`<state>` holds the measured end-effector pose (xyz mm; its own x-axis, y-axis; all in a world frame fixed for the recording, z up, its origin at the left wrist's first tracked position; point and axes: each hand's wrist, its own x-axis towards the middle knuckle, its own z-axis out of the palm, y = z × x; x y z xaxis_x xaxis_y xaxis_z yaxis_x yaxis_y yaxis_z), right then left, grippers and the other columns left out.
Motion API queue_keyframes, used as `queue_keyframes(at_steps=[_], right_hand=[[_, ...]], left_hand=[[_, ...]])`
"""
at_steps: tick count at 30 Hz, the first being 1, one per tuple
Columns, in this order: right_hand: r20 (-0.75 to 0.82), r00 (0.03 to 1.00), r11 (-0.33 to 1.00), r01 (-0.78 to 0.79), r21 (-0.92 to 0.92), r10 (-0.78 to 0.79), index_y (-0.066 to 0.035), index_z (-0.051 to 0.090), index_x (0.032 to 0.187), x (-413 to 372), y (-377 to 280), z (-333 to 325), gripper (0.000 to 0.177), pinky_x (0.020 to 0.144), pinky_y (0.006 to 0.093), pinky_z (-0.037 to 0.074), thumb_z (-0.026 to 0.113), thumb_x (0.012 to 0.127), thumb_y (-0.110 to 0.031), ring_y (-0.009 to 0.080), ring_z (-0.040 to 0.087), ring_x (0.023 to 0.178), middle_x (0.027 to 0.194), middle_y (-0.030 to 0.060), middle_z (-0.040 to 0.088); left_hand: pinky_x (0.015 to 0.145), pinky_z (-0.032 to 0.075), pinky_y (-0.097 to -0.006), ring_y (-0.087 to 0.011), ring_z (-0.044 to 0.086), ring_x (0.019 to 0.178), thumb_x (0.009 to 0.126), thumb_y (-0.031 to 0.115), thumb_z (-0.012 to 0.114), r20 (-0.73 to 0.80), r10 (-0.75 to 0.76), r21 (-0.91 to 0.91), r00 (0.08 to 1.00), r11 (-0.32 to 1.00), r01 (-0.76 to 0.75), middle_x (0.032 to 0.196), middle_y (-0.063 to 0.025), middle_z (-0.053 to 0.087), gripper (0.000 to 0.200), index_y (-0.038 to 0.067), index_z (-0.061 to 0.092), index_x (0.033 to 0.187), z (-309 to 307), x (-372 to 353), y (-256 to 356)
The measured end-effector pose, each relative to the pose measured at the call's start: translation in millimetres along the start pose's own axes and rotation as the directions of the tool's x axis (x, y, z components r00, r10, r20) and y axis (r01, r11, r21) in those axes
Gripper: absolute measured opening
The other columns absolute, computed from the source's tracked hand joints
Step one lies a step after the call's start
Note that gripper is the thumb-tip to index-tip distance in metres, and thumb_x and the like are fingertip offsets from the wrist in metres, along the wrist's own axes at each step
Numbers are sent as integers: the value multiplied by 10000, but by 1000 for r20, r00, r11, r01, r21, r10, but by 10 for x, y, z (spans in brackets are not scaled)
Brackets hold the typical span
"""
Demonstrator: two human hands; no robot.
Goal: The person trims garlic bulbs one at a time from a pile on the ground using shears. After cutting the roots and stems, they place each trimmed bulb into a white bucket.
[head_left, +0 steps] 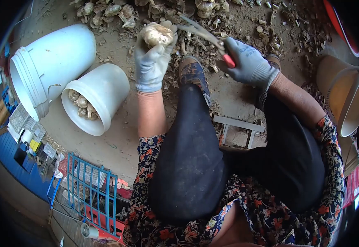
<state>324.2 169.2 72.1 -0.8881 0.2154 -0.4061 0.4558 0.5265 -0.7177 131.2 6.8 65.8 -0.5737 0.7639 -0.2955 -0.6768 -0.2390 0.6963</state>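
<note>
My left hand [148, 68], in a pale work glove, is closed around a garlic bulb [157, 35] and holds it up at the top centre. In my gloved right hand [247, 64] is a pair of shears [206, 35] with a red handle. Their blades are apart and point left toward the bulb without touching it. More garlic bulbs [111, 11] lie on the ground beyond my left hand. Several bulbs [82, 105] sit inside the smaller white bucket [115, 80], which is tipped toward me on the left.
A larger white bucket [64, 47] stands at the far left. Another bucket [332, 78] is at the right edge. Cut stems and dry skins [266, 29] litter the dirt floor. Lower left is a blue metal rack [91, 181]; a small metal frame [239, 122] shows between my legs.
</note>
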Motion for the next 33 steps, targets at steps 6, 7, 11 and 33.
queue_keyframes(at_steps=[6,7,11,33], right_hand=[[-127,979,930,107,-353,-160,-40,469,1076,25,-78,8,428,748,459,484,595,857,-385,353,630,847,910,188,591],[-106,983,904,93,-417,-150,-44,472,1087,8,-77,-7,433,741,465,481,593,858,-391,345,634,845,911,179,593],[-132,966,881,141,-452,-222,-50,479,1092,-47,-23,-38,424,734,468,479,592,859,-385,327,640,830,920,157,599],[-119,992,998,-24,53,31,-4,425,905,-237,449,2,191,622,451,450,561,870,-134,420,597,702,712,228,556]], left_hand=[[950,493,-357,-252,567,1098,676,0,726,-7,6,164,1000,987,-5,1212,-100,545,728,26,413,1332,82,-82,-150],[970,470,-340,-216,563,1082,669,-15,725,-11,-58,210,998,976,59,1193,-92,541,758,10,388,1348,152,-114,-72],[945,474,-306,-180,559,1061,665,-12,731,-42,-117,437,992,891,124,1154,-106,541,732,-33,403,1319,247,-121,-1],[788,552,-419,-322,613,899,705,-5,610,-167,895,657,414,-212,723,1001,-207,596,403,-59,555,1100,-373,-1138,1428]])
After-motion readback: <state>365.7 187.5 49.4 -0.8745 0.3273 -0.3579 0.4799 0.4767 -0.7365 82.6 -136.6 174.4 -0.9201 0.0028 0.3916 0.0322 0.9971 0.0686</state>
